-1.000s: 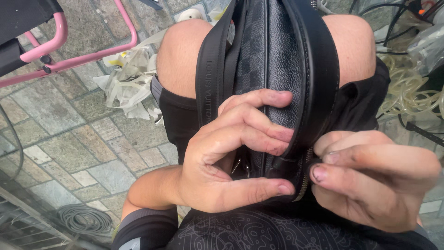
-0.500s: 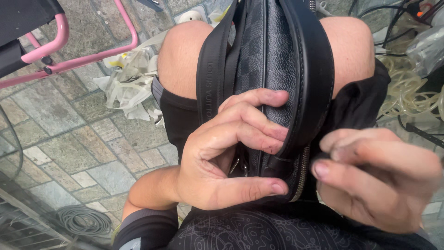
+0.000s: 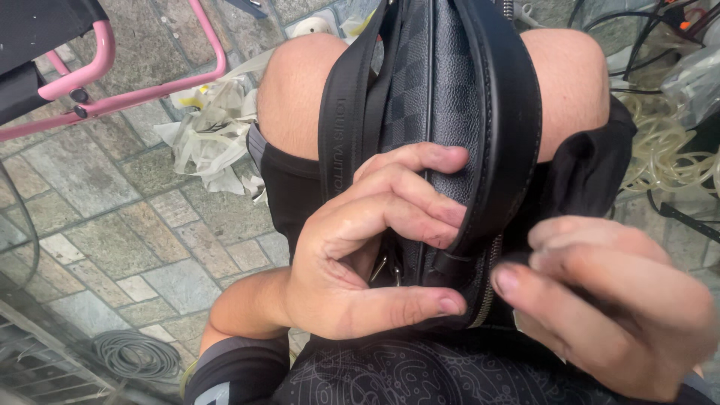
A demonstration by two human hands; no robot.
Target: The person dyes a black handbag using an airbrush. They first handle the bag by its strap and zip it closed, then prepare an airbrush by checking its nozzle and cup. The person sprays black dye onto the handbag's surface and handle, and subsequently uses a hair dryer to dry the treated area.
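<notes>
Here, seated person w/ dark checkered bag (image 3: 442, 97) on lap: left hand (image 3: 360, 255) curled, gripping its near end; right hand (image 3: 607, 300) pinching beside the zipper (image 3: 487, 289), apparently partway along.

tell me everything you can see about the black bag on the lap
The black bag is dark with a checkered, leather-like side, smooth black edging and a black webbing strap along its left. It lies lengthwise between the bare knees. A metal zipper runs down its near right edge. The left hand curls over its near end, fingers on top, thumb below; the right hand pinches the edge by the zipper.
</notes>
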